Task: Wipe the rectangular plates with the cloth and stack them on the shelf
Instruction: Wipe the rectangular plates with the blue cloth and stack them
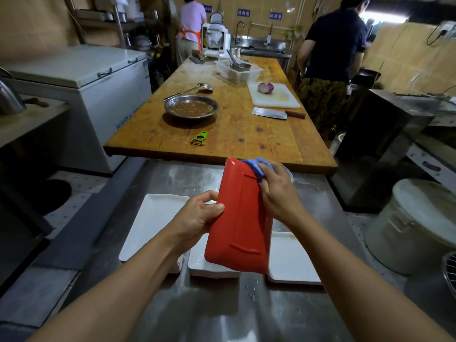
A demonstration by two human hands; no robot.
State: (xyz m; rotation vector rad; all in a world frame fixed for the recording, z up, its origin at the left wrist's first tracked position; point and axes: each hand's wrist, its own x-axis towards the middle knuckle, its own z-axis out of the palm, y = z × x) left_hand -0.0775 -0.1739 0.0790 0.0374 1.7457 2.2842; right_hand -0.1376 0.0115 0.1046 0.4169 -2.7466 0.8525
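A red rectangular plate is held tilted above the steel counter, its underside facing me. My left hand grips its left edge, thumb on the red underside. My right hand holds a blue cloth bunched against the plate's upper right corner. Below lie white rectangular plates: one at the left, a small stack in the middle, and one at the right, partly hidden by the red plate.
The steel counter runs toward a long wooden table holding a metal dish of sauce, a ladle, a green peeler, a cleaver and a cutting board with an onion. Two people stand at the back. A white lidded bucket sits right.
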